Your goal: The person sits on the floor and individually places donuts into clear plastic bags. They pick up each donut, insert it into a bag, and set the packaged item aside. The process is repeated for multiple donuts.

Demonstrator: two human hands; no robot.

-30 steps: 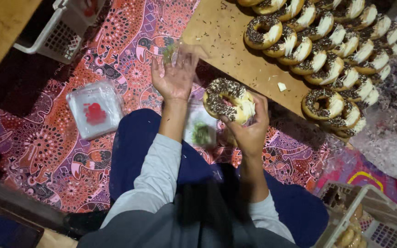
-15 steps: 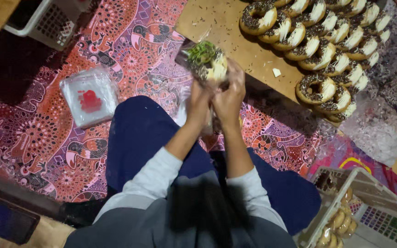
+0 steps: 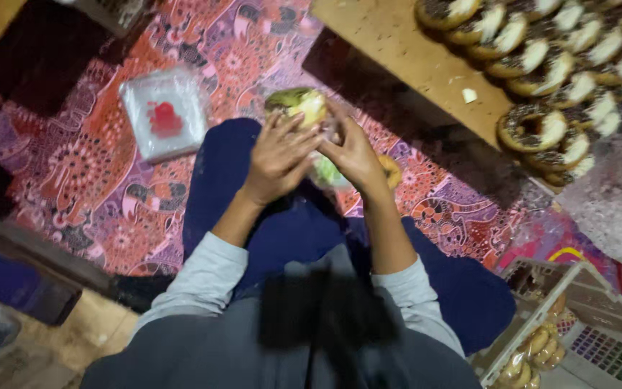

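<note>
Over the lap, head view: left hand (image 3: 280, 155) and right hand (image 3: 355, 153) are meeting above dark blue trousers (image 3: 253, 216), both closing around one wrapped doughnut (image 3: 297, 105). Fingers of each hand are curling narrow about the clear wrapping, left fingers lying across its near side, right fingers pressing in from the other flank. That doughnut is sitting at the fingertips, raised off the patterned mat (image 3: 95, 187), yellowish on the lit face and dark on top; motion blur is softening it, so the topping is probably chocolate.

Beneath the hands: a second clear packet (image 3: 325, 173) with a green patch is showing just under the right palm, seemingly on the lap.

Left of the hands, well apart: a stack of clear plastic bags (image 3: 165, 115) with a red mark is lying flat on the mat.

Upper right: a low wooden board (image 3: 397, 43) is carrying overlapping rows of glazed doughnuts (image 3: 541, 65).

Lower right corner: a pale plastic basket (image 3: 541, 324) is holding packed doughnuts beside a calculator (image 3: 606, 353).
</note>
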